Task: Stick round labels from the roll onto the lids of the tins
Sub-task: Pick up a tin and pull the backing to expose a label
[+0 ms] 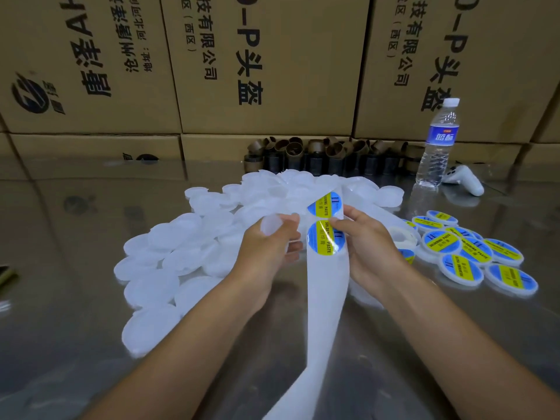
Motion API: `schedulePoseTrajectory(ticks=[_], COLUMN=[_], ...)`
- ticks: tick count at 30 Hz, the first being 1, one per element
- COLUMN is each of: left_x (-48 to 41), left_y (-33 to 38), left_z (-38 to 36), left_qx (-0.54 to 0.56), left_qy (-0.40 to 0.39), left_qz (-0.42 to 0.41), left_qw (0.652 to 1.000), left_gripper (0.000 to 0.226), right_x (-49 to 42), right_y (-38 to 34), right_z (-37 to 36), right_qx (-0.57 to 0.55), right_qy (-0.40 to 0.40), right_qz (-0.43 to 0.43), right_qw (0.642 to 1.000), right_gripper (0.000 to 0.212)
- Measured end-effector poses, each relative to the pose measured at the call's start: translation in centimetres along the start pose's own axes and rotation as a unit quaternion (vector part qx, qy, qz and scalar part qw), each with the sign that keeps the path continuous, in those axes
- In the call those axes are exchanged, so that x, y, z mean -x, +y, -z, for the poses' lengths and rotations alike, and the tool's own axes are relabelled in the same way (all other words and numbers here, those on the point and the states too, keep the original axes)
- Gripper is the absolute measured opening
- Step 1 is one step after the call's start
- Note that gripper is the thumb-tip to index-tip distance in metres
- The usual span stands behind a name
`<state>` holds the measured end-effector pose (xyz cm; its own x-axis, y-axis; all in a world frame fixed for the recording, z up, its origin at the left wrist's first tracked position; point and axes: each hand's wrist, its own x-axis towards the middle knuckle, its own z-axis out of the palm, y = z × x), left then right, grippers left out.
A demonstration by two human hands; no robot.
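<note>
Left of the backing strip [325, 298], the left hand [266, 253] grips a plain lid [270, 226]. Right of the strip, the right hand [369, 247] pinches the label [321, 239] at its edge. The label looks thin, limp and sticky, so it is best lifted by the rim.

A white backing strip [325, 286] runs up the middle, bearing two round blue-and-yellow labels [325, 237], one above the other. Left of the strip spreads a heap of plain white lids [169, 262], with one lid [271, 225] held up just beside it. Right of the strip lie overlapping labelled lids [472, 256].
</note>
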<state>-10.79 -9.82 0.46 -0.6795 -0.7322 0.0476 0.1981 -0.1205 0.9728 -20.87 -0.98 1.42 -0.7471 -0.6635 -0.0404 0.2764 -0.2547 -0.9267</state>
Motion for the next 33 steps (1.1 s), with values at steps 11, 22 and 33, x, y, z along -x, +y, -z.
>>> schedulePoseTrajectory(ticks=[11,22,33], left_x=[-0.9,-1.0,-1.1], left_y=[-1.5,-2.2,-2.1], left_z=[0.2,0.7,0.7], left_qx=[0.082,0.081,0.173], left_qy=[-0.053,-0.093,-0.097], left_qz=[-0.022,-0.044,0.000], left_qw=[0.995,0.991,0.980], left_gripper=[0.023,0.027,0.009], right_x=[0.7,0.5,0.7], right_y=[1.0,1.0,1.0], right_z=[0.1,2.2,2.7], right_qx=[0.231,0.553,0.561], right_qy=[0.106,0.050,0.040], right_qz=[0.216,0.432,0.484], right_qw=[0.943,0.711,0.670], right_gripper=[0.044,0.026,0.025])
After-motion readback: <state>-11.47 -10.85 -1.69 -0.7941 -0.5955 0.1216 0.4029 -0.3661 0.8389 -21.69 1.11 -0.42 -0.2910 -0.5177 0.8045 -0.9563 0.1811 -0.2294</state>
